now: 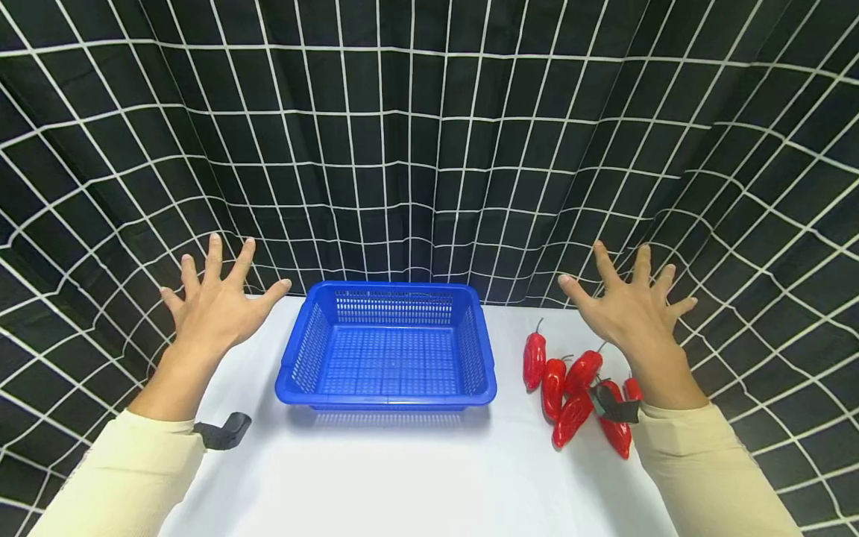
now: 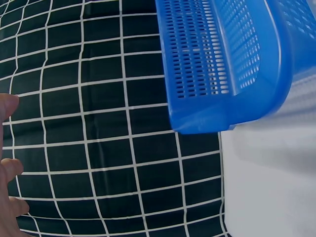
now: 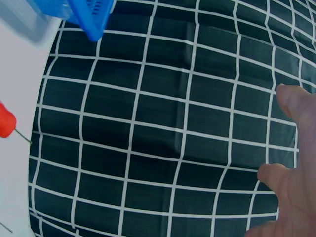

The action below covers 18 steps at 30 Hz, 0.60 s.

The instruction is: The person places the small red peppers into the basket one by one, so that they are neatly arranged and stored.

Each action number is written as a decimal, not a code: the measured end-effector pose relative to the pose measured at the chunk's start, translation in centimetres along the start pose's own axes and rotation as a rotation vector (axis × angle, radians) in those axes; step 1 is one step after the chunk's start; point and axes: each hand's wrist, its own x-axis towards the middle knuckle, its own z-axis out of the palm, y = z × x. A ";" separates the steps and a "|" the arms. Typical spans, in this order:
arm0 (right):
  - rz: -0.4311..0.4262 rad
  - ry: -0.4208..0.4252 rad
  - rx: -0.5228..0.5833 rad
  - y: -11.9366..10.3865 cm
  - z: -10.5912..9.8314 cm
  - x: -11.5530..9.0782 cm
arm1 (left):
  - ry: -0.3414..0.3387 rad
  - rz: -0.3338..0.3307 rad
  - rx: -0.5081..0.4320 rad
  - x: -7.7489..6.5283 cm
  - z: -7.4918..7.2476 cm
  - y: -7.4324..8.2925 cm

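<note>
In the head view my left hand (image 1: 218, 309) is held up with its fingers spread, left of a blue plastic basket (image 1: 385, 403), and holds nothing. My right hand (image 1: 631, 313) is likewise raised with spread fingers, above and beyond several shiny red chili peppers (image 1: 553, 388) with thin stems. My right wrist and its strap hide part of the pile. The basket's slotted walls and bare floor show. In the left wrist view the basket's corner (image 2: 217, 111) is near, and fingertips (image 2: 11, 169) appear at the left edge. One pepper (image 3: 6, 121) shows in the right wrist view.
A white tabletop (image 1: 376, 477) carries the basket and the peppers. Black cloth (image 1: 409, 149) with a white grid hangs behind the table and along both sides. A dark strap (image 1: 224, 431) sticks out from the left wrist, and another (image 1: 614, 406) from the right.
</note>
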 end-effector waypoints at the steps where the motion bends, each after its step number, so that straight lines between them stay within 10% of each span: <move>1: -0.002 -0.003 -0.002 0.0 0.0 0.1 | 0.000 -0.002 -0.002 0.0 0.1 0.0; 18: -0.007 -0.012 0.012 -0.1 -0.6 -0.4 | 0.018 -0.014 0.008 -0.5 -0.9 0.1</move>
